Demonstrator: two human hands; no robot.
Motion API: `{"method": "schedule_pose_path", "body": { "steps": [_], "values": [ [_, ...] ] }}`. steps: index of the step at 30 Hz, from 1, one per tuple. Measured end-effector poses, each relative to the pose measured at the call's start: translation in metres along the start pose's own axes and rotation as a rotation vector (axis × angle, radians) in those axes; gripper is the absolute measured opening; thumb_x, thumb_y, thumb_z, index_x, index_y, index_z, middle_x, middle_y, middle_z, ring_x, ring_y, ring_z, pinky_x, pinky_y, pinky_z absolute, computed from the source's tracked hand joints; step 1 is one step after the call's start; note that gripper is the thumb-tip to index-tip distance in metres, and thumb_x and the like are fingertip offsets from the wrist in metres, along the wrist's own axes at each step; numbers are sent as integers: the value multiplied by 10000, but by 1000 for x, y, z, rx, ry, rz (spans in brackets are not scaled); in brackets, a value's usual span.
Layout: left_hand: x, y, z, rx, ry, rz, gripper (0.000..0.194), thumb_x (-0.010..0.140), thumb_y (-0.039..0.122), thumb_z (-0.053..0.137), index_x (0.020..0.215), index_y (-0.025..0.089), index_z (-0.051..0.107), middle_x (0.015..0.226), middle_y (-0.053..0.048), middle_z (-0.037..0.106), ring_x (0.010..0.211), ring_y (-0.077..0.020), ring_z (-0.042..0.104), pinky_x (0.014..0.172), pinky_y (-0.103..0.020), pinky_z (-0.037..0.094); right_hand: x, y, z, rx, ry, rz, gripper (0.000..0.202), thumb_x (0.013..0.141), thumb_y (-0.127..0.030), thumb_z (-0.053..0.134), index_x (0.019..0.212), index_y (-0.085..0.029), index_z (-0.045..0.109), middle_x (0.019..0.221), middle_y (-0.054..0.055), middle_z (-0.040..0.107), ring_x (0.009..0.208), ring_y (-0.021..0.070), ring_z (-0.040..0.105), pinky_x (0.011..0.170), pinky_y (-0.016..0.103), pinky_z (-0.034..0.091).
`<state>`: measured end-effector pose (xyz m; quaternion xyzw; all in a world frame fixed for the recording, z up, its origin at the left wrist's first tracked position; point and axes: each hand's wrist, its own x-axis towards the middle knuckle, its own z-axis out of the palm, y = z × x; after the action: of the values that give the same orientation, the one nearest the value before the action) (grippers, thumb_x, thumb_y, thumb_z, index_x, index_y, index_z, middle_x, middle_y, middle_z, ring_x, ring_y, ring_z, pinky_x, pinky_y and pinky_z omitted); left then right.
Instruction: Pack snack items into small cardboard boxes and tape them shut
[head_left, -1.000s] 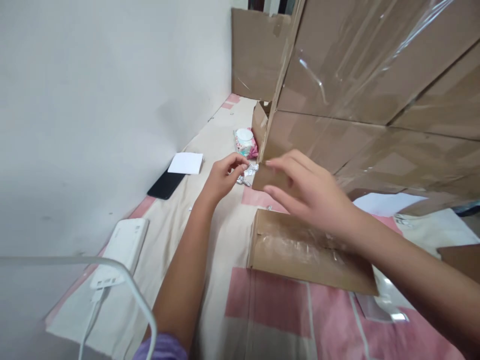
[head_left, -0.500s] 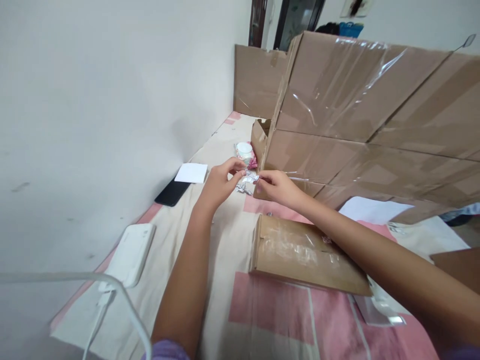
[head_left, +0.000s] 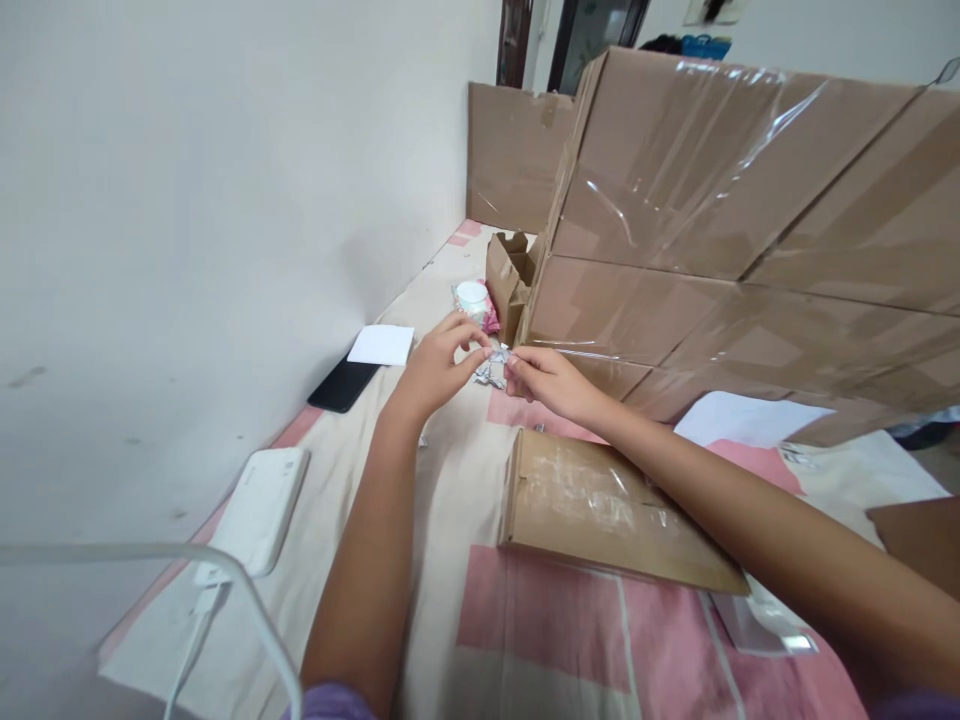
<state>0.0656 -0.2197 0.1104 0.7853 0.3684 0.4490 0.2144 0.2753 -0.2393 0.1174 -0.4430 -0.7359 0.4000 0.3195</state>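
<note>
Between my two hands is a small crumpled silvery-white piece (head_left: 500, 352), perhaps foil or paper. My left hand (head_left: 441, 367) pinches its left side between thumb and fingertip, the other fingers curled above. At its right side, my right hand (head_left: 549, 380) is closed in a pinch with the fingers bent under. Just below lie more crumpled silvery pieces (head_left: 490, 377) on the cloth. Beyond the fingers sits a white round-topped tub or roll (head_left: 472, 294) against a pink patterned packet (head_left: 491, 318). The exact shape of the held piece is too small to make out.
A flat cardboard box (head_left: 615, 510) lies under my right forearm. Tall taped cardboard (head_left: 735, 200) stands behind, with a small open carton (head_left: 511, 280) beside it. Along the left wall are a black phone (head_left: 341, 388), white paper (head_left: 381, 345) and a white power bank (head_left: 259, 510) with a cable.
The small carton and the tub with its packet have shifted left and now show more. My right hand has turned slightly, its fingers curling further under. Both hands keep their pinch.
</note>
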Motion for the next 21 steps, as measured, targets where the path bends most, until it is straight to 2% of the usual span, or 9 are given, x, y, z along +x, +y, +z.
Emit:
{"method": "schedule_pose_path", "body": {
  "steps": [5, 9, 12, 16, 21],
  "values": [
    [1, -2, -2, -44, 29, -77, 66, 940, 268, 606, 905, 226, 643, 855, 3, 697, 815, -160, 629, 742, -284, 467, -2, -6, 2, -45, 78, 2, 299, 940, -389, 513, 731, -188, 585, 708, 10, 638, 632, 136, 503, 634, 280, 394],
    [0, -1, -4, -62, 17, -88, 75, 925, 291, 634, 897, 226, 657, 863, -4, 705, 831, -164, 637, 712, -276, 464, -2, -4, 4, -41, 209, -37, 190, 897, -375, 600, 957, -194, 605, 735, -23, 598, 645, 142, 529, 645, 282, 407],
    [-1, 1, -3, -69, 15, -83, 45, 919, 270, 641, 918, 228, 655, 872, 2, 704, 818, -153, 632, 723, -272, 466, -1, -2, 4, -66, 296, -108, 238, 875, -327, 634, 1076, -210, 583, 813, -20, 604, 665, 137, 532, 642, 273, 413],
    [-1, 1, -1, -87, 9, -89, 43, 915, 268, 648, 934, 231, 640, 889, 12, 703, 799, -141, 630, 710, -266, 461, -3, -2, 3, -191, 334, -205, 199, 897, -279, 615, 1087, -219, 621, 870, 0, 603, 655, 126, 508, 613, 265, 400],
    [0, 2, 2, -106, 17, -69, 62, 912, 279, 656, 927, 231, 619, 877, 16, 700, 784, -139, 640, 715, -267, 469, -8, -7, 5, -291, 348, -339, 141, 916, -282, 618, 1010, -214, 697, 1008, 46, 583, 622, 107, 485, 593, 279, 432]
  ]
}}
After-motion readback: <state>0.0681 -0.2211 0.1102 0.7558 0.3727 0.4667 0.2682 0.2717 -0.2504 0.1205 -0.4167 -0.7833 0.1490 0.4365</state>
